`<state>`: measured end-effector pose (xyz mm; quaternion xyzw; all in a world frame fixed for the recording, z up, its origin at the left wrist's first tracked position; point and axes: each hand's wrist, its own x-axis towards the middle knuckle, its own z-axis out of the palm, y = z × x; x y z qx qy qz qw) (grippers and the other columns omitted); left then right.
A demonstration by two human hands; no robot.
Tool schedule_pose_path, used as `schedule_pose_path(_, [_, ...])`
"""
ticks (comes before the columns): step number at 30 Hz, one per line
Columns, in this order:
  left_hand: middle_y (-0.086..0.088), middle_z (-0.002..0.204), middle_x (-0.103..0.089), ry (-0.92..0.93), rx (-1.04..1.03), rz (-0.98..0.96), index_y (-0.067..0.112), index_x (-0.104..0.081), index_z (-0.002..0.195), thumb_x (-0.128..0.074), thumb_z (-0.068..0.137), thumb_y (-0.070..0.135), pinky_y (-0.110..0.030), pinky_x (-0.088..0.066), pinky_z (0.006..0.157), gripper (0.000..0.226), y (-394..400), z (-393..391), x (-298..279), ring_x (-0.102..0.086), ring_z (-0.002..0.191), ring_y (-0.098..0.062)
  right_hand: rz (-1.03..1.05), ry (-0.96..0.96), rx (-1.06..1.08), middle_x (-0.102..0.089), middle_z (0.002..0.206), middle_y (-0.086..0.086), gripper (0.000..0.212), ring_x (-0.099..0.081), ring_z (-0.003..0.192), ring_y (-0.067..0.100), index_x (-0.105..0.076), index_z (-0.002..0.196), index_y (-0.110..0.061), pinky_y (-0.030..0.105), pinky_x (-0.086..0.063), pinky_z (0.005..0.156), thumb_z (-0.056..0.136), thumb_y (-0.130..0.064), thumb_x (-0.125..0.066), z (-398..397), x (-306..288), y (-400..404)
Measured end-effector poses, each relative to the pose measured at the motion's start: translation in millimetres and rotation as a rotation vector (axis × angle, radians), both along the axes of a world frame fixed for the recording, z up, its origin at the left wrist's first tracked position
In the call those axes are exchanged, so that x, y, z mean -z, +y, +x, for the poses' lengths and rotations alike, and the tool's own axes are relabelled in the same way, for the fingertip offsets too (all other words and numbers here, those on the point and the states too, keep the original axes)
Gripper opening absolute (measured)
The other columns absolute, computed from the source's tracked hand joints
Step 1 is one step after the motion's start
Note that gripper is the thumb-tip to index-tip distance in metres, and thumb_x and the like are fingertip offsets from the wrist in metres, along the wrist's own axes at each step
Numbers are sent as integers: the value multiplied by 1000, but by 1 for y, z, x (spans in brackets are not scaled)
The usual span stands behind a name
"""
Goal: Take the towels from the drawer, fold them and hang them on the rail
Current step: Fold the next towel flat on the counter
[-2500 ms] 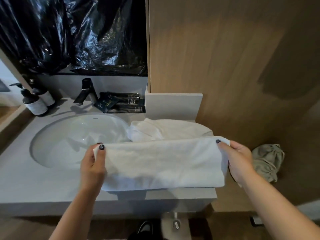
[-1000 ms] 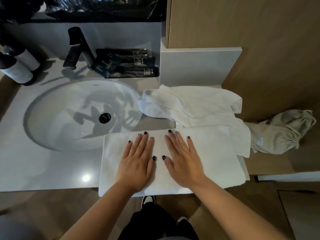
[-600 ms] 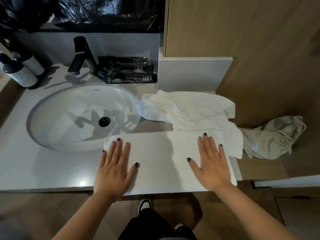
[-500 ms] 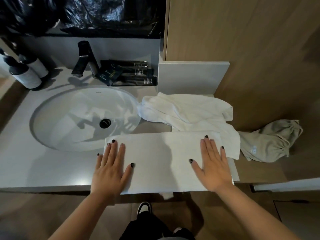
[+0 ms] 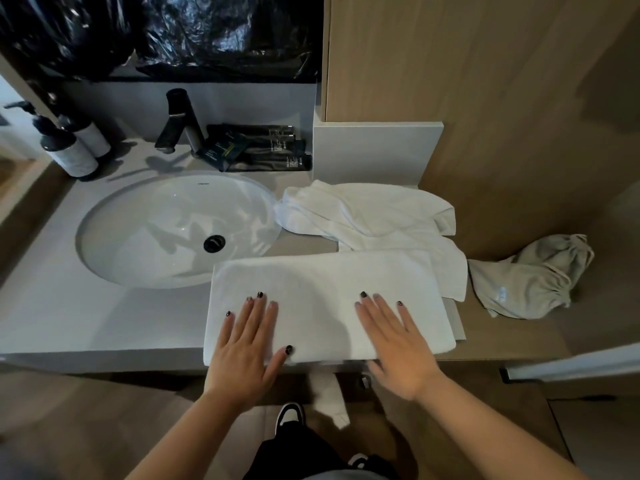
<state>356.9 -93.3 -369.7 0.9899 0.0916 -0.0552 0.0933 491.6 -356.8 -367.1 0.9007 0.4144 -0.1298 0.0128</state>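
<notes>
head view: both hands, left hand [image 5: 247, 344] and right hand [image 5: 398, 344], lie flat, fingers spread, on folded towel [image 5: 322, 299] beside empty sink [image 5: 114, 244].

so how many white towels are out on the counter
2. A folded towel lies flat at the front edge under both hands; a crumpled towel sits behind it, right of the sink. More may be hidden.

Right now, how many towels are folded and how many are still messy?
One flat folded white towel lies on the grey counter; the left hand and right hand press it flat. Behind it, a crumpled white towel isn't folded yet. No rail is in view, so nothing looks hung.
</notes>
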Motion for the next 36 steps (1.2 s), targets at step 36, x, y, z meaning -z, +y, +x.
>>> schedule_pose_path(36, [-25, 161, -15, 119, 362, 232, 2, -12, 156, -73, 86, 22, -50, -32, 116, 95, -23, 12, -38, -21, 148, -37, -237, -135, -154, 9, 160, 24, 89, 7, 149, 35, 11, 151, 1, 51, -14, 119, 93, -3, -56, -10, -13, 0])
